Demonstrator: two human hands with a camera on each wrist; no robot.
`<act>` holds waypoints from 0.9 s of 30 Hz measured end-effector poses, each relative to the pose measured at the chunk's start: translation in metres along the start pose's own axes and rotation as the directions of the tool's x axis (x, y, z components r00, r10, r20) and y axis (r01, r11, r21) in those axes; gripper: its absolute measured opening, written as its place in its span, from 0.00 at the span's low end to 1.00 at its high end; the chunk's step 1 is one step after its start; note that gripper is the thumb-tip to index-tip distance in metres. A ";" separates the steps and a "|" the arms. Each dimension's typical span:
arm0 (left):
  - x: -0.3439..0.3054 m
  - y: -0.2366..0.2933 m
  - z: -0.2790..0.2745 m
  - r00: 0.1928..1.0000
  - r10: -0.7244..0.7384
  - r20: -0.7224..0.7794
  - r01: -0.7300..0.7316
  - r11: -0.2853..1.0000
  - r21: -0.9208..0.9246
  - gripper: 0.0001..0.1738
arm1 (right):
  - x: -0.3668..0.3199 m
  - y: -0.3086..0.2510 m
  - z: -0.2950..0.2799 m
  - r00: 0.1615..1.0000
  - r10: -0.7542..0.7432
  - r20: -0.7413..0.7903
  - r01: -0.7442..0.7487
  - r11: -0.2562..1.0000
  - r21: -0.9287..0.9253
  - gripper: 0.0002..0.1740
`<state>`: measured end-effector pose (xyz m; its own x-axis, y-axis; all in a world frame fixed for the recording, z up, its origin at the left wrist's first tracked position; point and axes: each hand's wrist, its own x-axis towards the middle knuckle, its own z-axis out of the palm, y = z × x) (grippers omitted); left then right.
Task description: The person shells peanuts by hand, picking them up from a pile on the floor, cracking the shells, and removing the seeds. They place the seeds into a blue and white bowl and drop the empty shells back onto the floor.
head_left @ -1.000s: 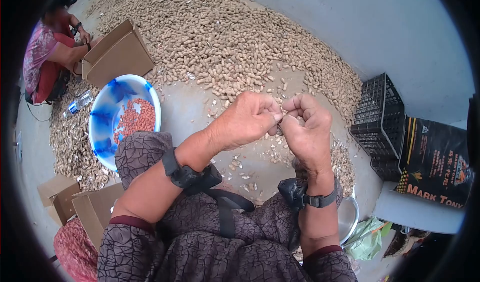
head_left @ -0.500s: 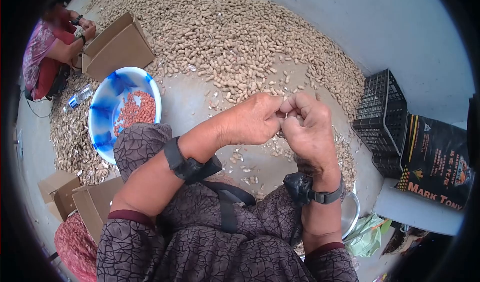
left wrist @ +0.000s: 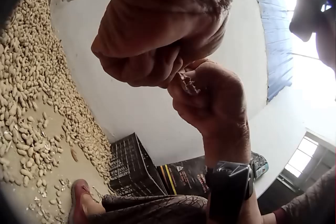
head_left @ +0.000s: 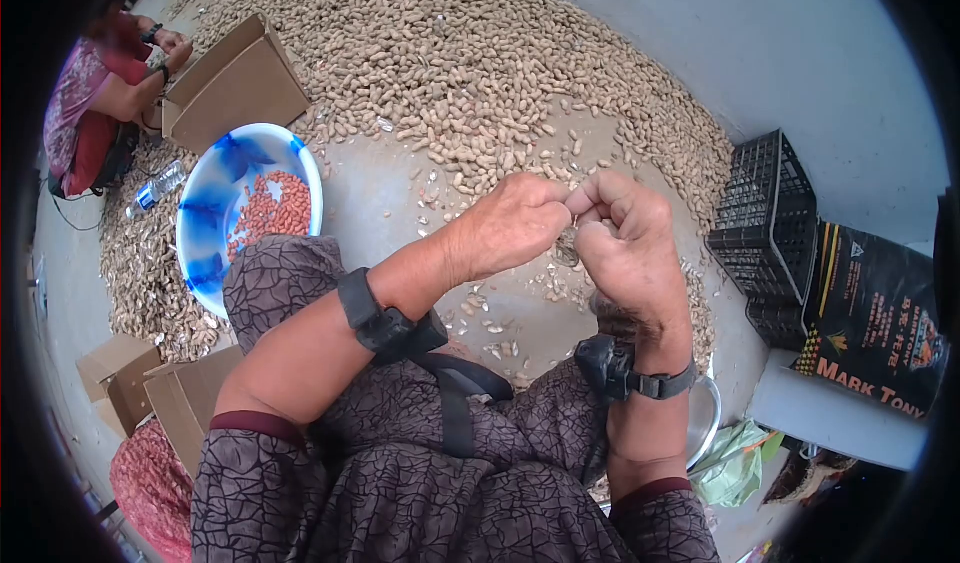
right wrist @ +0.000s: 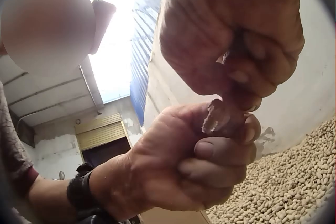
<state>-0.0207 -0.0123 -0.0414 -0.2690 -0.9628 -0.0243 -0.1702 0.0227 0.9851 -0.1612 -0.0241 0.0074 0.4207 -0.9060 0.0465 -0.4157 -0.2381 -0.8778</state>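
Note:
In the head view, my left hand [head_left: 515, 225] and right hand [head_left: 635, 248] meet at their fingertips above the floor, fingers curled. A piece of peanut shell [right wrist: 212, 116] shows at the thumb of my left hand [right wrist: 178, 155] in the right wrist view, pinched there. The left wrist view shows an opened shell piece [left wrist: 189, 84] against the fingers of my right hand [left wrist: 223, 103], close to the left fingertips. Fingers hide part of what each hand pinches. Left of my knee, a blue-and-white basin [head_left: 192, 253] holds shelled red peanuts [head_left: 275, 208].
Unshelled peanuts [head_left: 430, 73] spread along the wall. A crouching person [head_left: 100, 103] sits beside a cardboard box [head_left: 235, 88], with a plastic bottle [head_left: 157, 190] nearby. Black crates [head_left: 760, 223] and a printed black bag [head_left: 870, 313] stand right; a metal bowl [head_left: 705, 418] is beside my right forearm.
Both my hands have shifted slightly right, with their fingertips still together. The scene has tilted a little in the head view. The other person's hands have risen from behind the box.

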 end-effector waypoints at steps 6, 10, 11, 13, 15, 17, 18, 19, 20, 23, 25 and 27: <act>-0.003 0.002 -0.002 0.993 -0.113 -0.044 0.104 0.979 -0.174 0.11 | 0.001 -0.007 -0.008 0.994 0.107 0.004 -0.107 0.993 -0.051 0.09; 0.000 -0.004 -0.003 0.986 -0.013 -0.167 -0.005 0.994 -0.105 0.10 | 0.001 -0.004 -0.010 0.999 0.037 -0.016 -0.038 0.996 -0.076 0.09; 0.002 -0.005 -0.005 0.971 -0.018 -0.240 -0.013 0.992 -0.126 0.09 | 0.000 -0.009 -0.012 0.993 0.118 0.013 -0.117 0.991 -0.058 0.08; -0.003 0.007 -0.018 0.980 -0.135 -0.148 0.058 0.897 -0.437 0.08 | -0.002 -0.010 -0.017 0.981 0.192 0.040 -0.190 0.981 -0.045 0.08; -0.006 0.011 -0.028 0.976 -0.215 -0.019 0.142 0.706 -0.694 0.08 | -0.005 -0.004 -0.026 0.884 0.223 0.412 -0.181 0.974 -0.138 0.08; -0.007 0.011 -0.031 0.988 -0.110 0.106 0.142 0.406 -0.903 0.08 | -0.002 -0.006 -0.030 0.809 0.321 0.492 -0.242 0.945 -0.219 0.14; -0.007 0.012 -0.029 0.989 -0.104 0.108 0.141 0.407 -0.902 0.08 | 0.000 -0.007 -0.029 0.851 0.343 0.399 -0.289 0.938 -0.189 0.19; -0.009 0.013 -0.026 0.987 -0.122 0.107 0.153 0.477 -0.866 0.09 | 0.001 -0.009 -0.028 0.881 0.365 0.302 -0.332 0.930 -0.155 0.25; -0.011 0.014 -0.022 0.985 -0.138 0.104 0.163 0.543 -0.823 0.09 | 0.001 -0.010 -0.027 0.883 0.363 0.297 -0.330 0.931 -0.159 0.25; -0.016 0.023 -0.010 0.985 -0.150 0.090 0.171 0.719 -0.674 0.10 | 0.004 -0.013 -0.021 0.887 0.380 0.262 -0.395 0.919 0.002 0.34; -0.018 0.033 0.000 0.989 -0.126 0.081 0.149 0.848 -0.508 0.08 | 0.007 -0.007 -0.012 0.886 0.405 0.226 -0.440 0.888 0.132 0.39; -0.020 0.039 0.005 0.986 -0.136 0.092 0.164 0.844 -0.510 0.08 | 0.009 -0.003 -0.002 0.883 0.431 0.184 -0.462 0.868 0.183 0.39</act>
<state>-0.0270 0.0092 -0.0031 -0.3293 -0.9281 -0.1738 0.2960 -0.2763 0.9144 -0.1579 -0.0324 0.0115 0.3404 -0.8387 -0.4251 -0.4079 0.2757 -0.8704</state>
